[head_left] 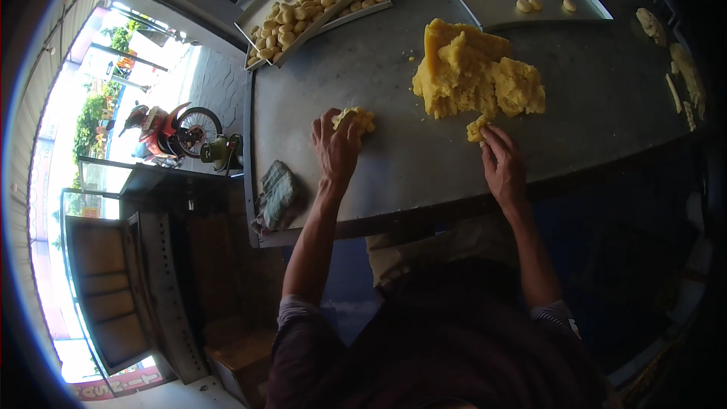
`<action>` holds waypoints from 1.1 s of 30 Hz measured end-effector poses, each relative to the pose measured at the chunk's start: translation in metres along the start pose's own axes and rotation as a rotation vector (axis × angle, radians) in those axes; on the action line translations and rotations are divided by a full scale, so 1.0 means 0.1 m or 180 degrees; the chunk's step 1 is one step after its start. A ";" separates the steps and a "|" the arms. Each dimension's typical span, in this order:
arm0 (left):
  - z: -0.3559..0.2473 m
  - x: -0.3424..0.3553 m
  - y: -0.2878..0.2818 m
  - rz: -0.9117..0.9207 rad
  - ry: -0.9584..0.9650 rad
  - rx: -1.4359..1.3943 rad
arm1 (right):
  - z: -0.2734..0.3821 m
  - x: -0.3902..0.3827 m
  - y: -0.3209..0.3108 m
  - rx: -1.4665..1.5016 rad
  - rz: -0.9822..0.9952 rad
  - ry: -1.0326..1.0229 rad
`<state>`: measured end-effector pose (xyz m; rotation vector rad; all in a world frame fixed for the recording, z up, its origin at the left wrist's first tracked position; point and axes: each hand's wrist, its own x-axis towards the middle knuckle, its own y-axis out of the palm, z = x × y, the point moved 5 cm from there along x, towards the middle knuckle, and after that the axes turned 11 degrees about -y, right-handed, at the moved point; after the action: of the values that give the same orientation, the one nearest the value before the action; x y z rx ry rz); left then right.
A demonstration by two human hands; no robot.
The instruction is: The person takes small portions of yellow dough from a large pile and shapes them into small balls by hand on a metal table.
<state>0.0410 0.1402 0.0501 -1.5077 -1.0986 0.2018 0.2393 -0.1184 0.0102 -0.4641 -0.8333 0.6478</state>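
Steel covers the whole worktable, a dull grey sheet with a raised lip along its left edge and a near edge that runs just above the person's chest. Beyond the left lip the room opens onto a bright street, where a parked motorbike stands beside a paved wall.

Seen from the head camera, the left hand lies palm down on the metal, fingers curled over a small piece of yellow dough and pressing it against the surface. The right hand reaches toward the big dough mound, its fingertips pinching a small yellow lump that sits just at the foot of the mound, touching or nearly so. Between the two hands the steel is bare, and a wide bare stretch runs from the left hand up to the trays.

At the far left corner two stacked trays full of small shaped pieces hang partly over the table's edge. A second tray at the far right holds more pieces, with much of its floor showing. Scraps of dough line the right rim. A folded checked cloth rests on the near left corner, close beside the left forearm. Below that corner stands a metal cabinet with glass panels.
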 end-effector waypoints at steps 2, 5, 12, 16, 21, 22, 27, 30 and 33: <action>0.02 -0.15 -0.01 -0.0233 0.0055 -0.0258 | -0.04 -0.02 0.00 0.0022 0.0072 0.0228; 0.07 -0.36 -0.03 -0.0214 -0.0304 -0.0724 | 0.04 0.11 -0.08 -0.0179 0.0096 0.0215; -0.70 -0.98 -0.23 0.0706 0.0534 -0.0141 | 0.15 0.25 -0.07 -0.0224 0.0642 -0.0215; -0.80 -0.61 -0.22 0.0991 0.0116 0.0080 | -0.04 0.35 -0.01 -0.0197 0.0309 -0.0026; -0.90 -0.32 0.37 0.0278 0.0823 -0.0190 | -0.11 0.45 0.07 -0.0097 0.0419 -0.0176; -0.91 -0.31 0.44 0.0377 0.0851 -0.0109 | -0.12 0.46 0.07 -0.0100 0.0485 -0.0190; -0.81 -0.17 0.57 0.0535 0.0897 -0.0017 | -0.03 0.53 -0.04 -0.0714 0.1291 -0.0162; -0.88 -0.23 0.55 0.0642 0.1153 -0.0137 | -0.04 0.51 -0.14 -0.0735 0.1050 -0.0083; -0.87 -0.12 0.59 0.0539 0.1029 -0.0132 | -0.08 0.36 -0.10 -0.0780 0.0696 0.0025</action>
<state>0.1230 0.0804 0.0192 -1.6056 -0.7228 0.0484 0.2673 -0.1015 0.0302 -0.7872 -0.8655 0.7475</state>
